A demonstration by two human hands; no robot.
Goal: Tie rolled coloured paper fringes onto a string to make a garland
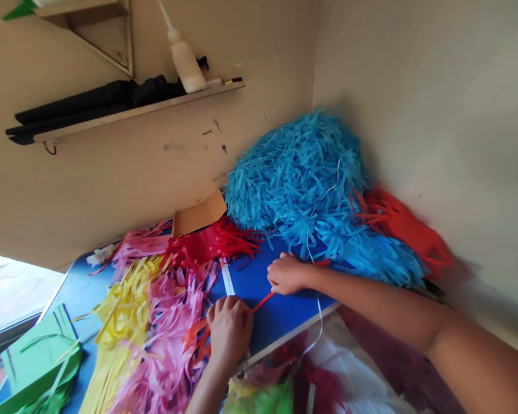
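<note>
A thin orange-red strip of paper (263,301), twisted narrow, stretches between my two hands over the blue table (254,273). My right hand (287,275) is closed in a pinch on its far end, and a short piece sticks out behind the wrist. My left hand (230,326) is curled over the near end, close to the table's front edge. Orange fringed paper (195,338) shows just left of that hand. Beside it lies pink fringed tissue paper (175,322), with yellow fringed paper (123,305) further left.
A large blue fringed heap (297,172) fills the corner, with red-orange paper (408,224) at its right. Red fringe (207,244) and a brown card piece (200,214) lie at the back. Green paper (43,351) is front left. A white string (313,218) hangs across. A wall shelf holds a bottle (186,63).
</note>
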